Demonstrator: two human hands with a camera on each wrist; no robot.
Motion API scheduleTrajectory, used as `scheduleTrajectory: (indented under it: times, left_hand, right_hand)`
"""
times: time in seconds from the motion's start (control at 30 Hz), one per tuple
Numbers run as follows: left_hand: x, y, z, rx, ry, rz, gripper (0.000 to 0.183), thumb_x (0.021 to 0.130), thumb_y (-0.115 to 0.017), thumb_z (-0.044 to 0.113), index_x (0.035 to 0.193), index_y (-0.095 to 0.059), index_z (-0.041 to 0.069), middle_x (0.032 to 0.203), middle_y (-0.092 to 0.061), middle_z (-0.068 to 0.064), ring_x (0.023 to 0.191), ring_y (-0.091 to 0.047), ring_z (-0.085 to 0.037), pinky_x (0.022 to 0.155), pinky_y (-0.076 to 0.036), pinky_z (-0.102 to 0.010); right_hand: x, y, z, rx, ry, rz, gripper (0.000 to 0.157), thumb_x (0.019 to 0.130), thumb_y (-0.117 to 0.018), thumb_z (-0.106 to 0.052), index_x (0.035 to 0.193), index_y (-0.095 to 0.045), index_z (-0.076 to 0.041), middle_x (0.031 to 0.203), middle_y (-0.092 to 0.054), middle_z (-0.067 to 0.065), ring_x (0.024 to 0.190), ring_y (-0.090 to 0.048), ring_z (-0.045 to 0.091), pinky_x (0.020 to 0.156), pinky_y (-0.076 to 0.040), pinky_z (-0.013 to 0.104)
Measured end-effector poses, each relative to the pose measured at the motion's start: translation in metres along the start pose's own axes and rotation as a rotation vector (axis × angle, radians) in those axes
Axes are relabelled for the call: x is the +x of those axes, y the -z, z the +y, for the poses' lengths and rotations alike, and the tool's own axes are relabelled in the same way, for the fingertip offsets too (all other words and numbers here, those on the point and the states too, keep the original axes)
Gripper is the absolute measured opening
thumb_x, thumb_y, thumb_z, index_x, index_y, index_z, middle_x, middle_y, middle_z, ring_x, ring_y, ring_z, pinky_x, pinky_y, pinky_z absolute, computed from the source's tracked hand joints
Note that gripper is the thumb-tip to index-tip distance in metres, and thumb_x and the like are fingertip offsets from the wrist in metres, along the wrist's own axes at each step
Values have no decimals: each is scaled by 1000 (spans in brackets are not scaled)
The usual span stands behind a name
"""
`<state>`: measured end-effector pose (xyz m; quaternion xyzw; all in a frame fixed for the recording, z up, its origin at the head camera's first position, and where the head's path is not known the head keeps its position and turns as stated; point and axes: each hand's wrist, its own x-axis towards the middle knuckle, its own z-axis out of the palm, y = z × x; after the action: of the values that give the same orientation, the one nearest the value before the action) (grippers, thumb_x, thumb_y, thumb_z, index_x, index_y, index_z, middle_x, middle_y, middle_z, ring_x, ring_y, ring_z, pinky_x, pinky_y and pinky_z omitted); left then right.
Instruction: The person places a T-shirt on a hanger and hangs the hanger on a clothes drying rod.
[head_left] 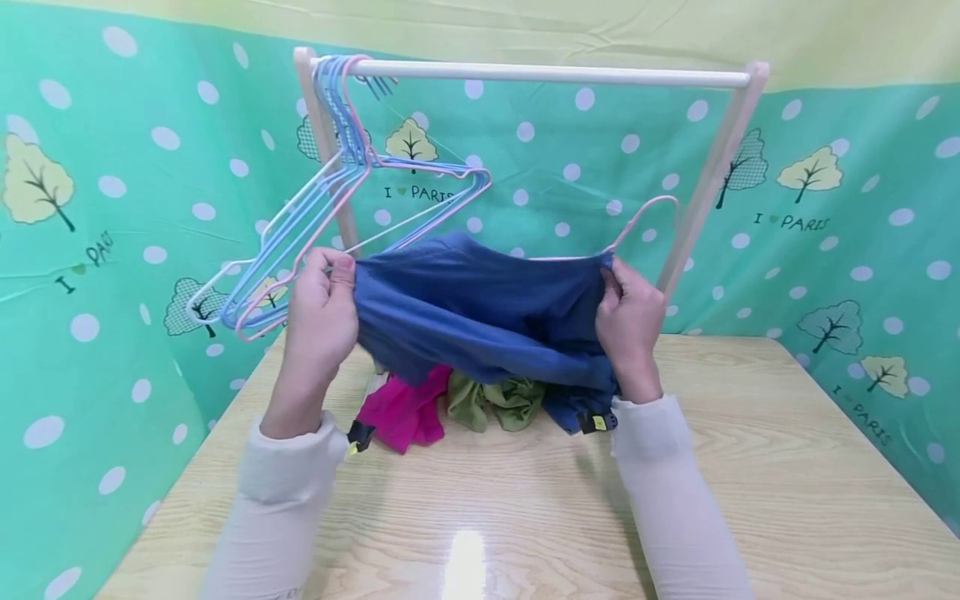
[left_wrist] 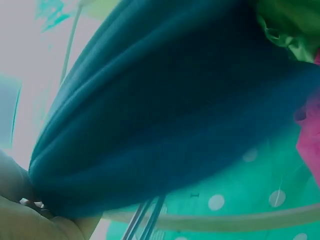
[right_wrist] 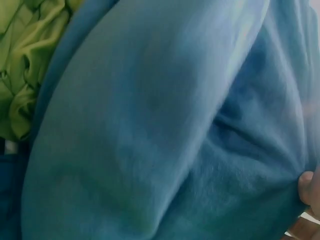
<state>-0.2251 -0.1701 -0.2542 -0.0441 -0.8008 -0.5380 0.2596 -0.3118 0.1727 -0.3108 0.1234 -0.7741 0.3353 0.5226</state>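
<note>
A blue garment (head_left: 480,300), its kind unclear through the folds, is stretched in the air between both hands. My left hand (head_left: 322,308) pinches its left end, thumb on top. At the opposite end, my right hand (head_left: 632,321) pinches the upper edge between thumb and fingers. A pink hanger (head_left: 630,225) shows its hook just above the right hand, with a bit of its bar behind the garment's top edge; the rest is hidden. In the right wrist view the thumb (right_wrist: 307,187) presses on the blue cloth. The left wrist view shows the cloth gathered at the left fingers.
Several blue, white and pink hangers (head_left: 352,167) hang at the left of a rack's white rail (head_left: 547,73). Magenta cloth (head_left: 408,408), green cloth (head_left: 495,400) and more blue cloth (head_left: 573,408) lie on the wooden table (head_left: 480,492) below the garment. A patterned curtain stands behind.
</note>
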Motion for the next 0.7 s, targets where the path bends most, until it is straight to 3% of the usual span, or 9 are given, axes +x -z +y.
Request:
scheduleTrajectory:
  times: [0.1,0.17,0.23,0.33,0.5,0.6,0.7]
  left_hand:
    - [2,6,-3,113,-33,5,38,110,-40,38,112,-54,3,72,-42,-6,62,-43,-19,58,-36,-33]
    - [3,9,-4,228,-61,-36,38,111,-40,37,111,-55,2,71,-46,-7,60,-45,-22,55,-37,-35]
    - [2,10,-6,345,-92,-87,37,111,-43,35,110,-58,1,72,-51,-9,61,-47,-25,56,-39,-37]
    - [2,9,-7,455,-118,-162,35,110,-46,32,104,-63,2,76,-56,-11,65,-51,-27,61,-41,-38]
    - [-1,6,-3,466,-118,-259,52,109,-41,47,82,-58,7,67,-51,-9,65,-52,-27,64,-41,-38]
    - [-1,4,-1,434,-93,-409,57,109,-37,52,71,-46,10,62,-39,-4,60,-44,-24,61,-37,-36]
    - [0,2,-2,361,-62,-542,54,110,-41,47,69,-42,11,62,-31,0,57,-37,-21,58,-32,-33]
  right_hand:
    - [0,1,2,29,31,-17,21,102,-60,-2,83,-67,2,81,-70,19,67,-64,36,64,-48,44]
    - [1,2,3,52,55,-35,15,101,-60,0,94,-74,2,94,-75,20,80,-71,37,69,-54,47]
    - [1,2,1,69,76,-53,15,100,-62,0,101,-76,1,100,-76,19,86,-73,36,73,-56,48]
    - [1,3,-2,60,100,-75,15,100,-64,-4,105,-78,-1,98,-76,18,81,-72,35,70,-55,48]
    - [-2,1,-9,42,116,-103,15,100,-66,-9,108,-79,-5,97,-77,16,76,-72,34,64,-54,48]
    - [-4,-2,-11,50,118,-100,16,101,-65,-9,110,-79,-6,99,-77,16,77,-73,33,64,-55,48]
    - [-5,-4,-11,64,110,-79,16,100,-67,-8,109,-79,-6,100,-77,15,79,-73,33,66,-55,49]
